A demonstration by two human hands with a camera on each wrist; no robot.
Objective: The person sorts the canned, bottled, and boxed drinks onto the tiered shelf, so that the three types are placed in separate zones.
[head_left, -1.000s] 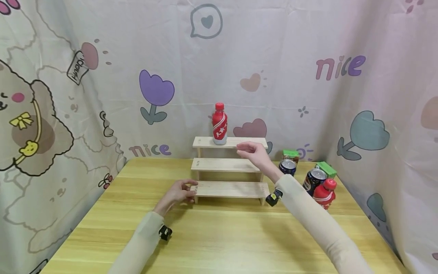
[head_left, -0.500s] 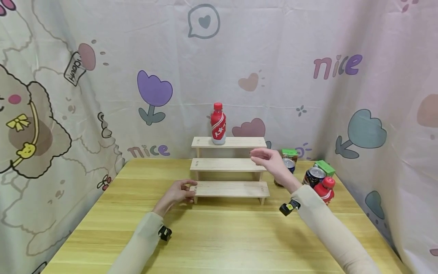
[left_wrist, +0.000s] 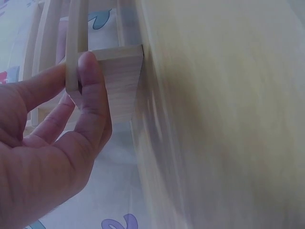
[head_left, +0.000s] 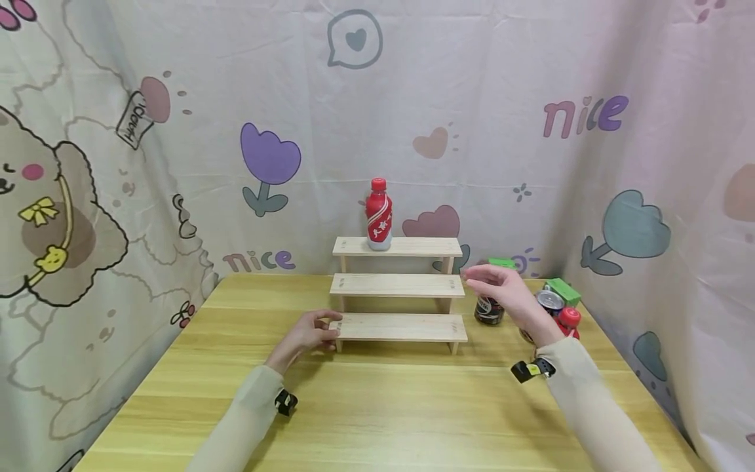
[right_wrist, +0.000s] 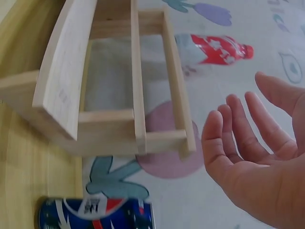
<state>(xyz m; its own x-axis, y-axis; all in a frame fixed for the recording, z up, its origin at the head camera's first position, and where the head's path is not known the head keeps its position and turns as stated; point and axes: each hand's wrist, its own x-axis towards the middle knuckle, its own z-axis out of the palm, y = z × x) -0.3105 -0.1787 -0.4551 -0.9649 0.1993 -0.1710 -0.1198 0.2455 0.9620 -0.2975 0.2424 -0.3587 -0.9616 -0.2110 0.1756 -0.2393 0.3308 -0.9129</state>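
A three-tier wooden display shelf (head_left: pixel 401 326) stands on the table. My left hand (head_left: pixel 305 332) grips the left end of its lowest board; in the left wrist view, thumb and fingers (left_wrist: pixel 93 102) lie on either side of the board's end. A red drink bottle (head_left: pixel 379 219) with a white base stands upright on the top tier. My right hand (head_left: pixel 510 295) hovers in the air to the right of the shelf, fingers loosely curved and holding nothing. Below it is a dark drink can (head_left: pixel 489 312), partly covered by the hand in the head view.
Right of my right hand stand another drink can (head_left: pixel 550 300), a green-topped carton (head_left: pixel 563 291) and a second red bottle (head_left: pixel 569 320), partly hidden by the wrist. Another green-topped carton (head_left: pixel 501 263) shows behind the hand. A printed curtain (head_left: pixel 354 118) encloses the wooden table (head_left: pixel 377 406).
My right hand has moved right and a little down, away from the top tier toward the cans. My left hand stays on the shelf's lowest board.
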